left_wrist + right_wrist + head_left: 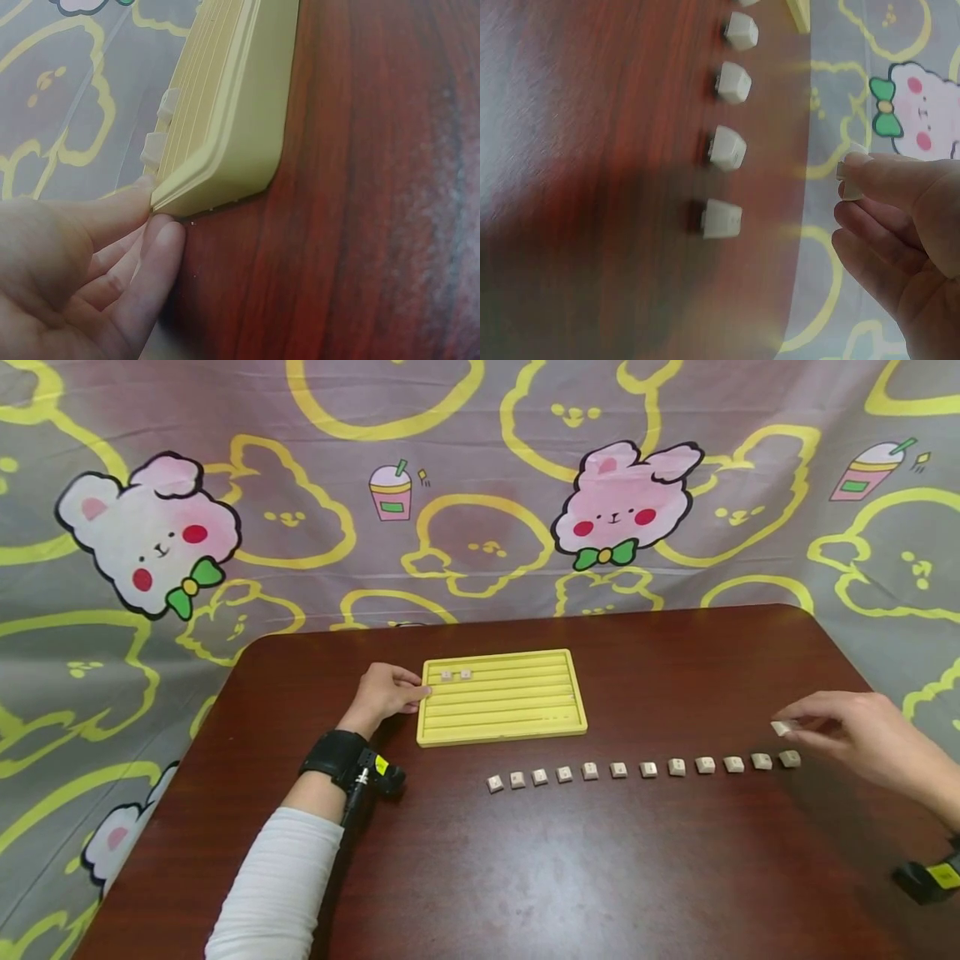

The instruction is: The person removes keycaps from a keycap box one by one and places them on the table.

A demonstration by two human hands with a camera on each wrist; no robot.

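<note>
My left hand holds the left edge of a yellow ridged tray. In the left wrist view its thumb lies on the rim and a finger sits against the outer wall below. Two pale keycaps stand in the tray's top row at the left. Off to the right, my right hand pinches a white keycap between thumb and finger, raised above the table. Below that hand is the right end of a row of several keycaps, spaced apart on the table.
The dark reddish wooden table carries the tray and the keycap row. A patterned curtain hangs behind the far edge. Each wrist wears a black strap with a small camera.
</note>
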